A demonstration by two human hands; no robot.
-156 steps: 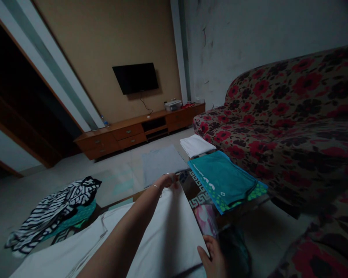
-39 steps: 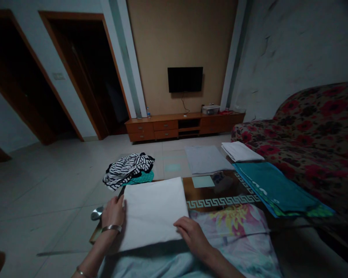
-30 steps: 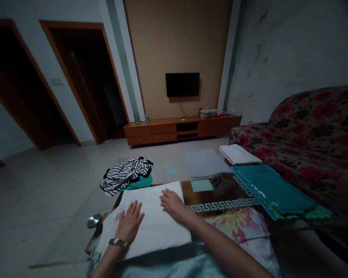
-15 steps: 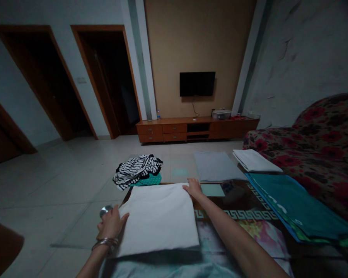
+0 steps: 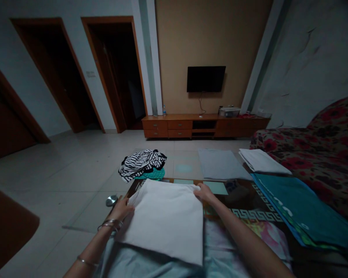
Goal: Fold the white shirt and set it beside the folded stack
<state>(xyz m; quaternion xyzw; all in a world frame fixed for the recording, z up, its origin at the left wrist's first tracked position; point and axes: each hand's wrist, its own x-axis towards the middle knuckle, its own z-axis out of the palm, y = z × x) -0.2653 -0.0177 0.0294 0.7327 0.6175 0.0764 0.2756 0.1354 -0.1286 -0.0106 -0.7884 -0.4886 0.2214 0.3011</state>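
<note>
A folded white cloth [image 5: 168, 218] lies in front of me over a pale blue-green cloth [image 5: 150, 260], its near edge slightly raised. My left hand [image 5: 122, 209], with bracelets on the wrist, grips the cloth's left edge. At the far right corner, my right hand [image 5: 204, 193] pinches the cloth between thumb and fingers. Beside the left hand is a shiny round metal object [image 5: 111, 200]. Under the right forearm lies a pink and yellow patterned fabric [image 5: 263, 235].
On the glass-topped table [image 5: 246, 214] lie a black-and-white patterned cloth [image 5: 143, 162] on a teal one [image 5: 150, 174], a grey folded cloth [image 5: 223, 164], a white folded cloth [image 5: 263, 161] and a teal-blue cloth [image 5: 301, 208]. A floral sofa [image 5: 324, 139] stands right, a brown chair-like shape [image 5: 11, 227] left.
The white cloth has shifted slightly right and turned a little. My right hand has gone from lying on its far corner to pinching it; the left hand has closed on the left edge.
</note>
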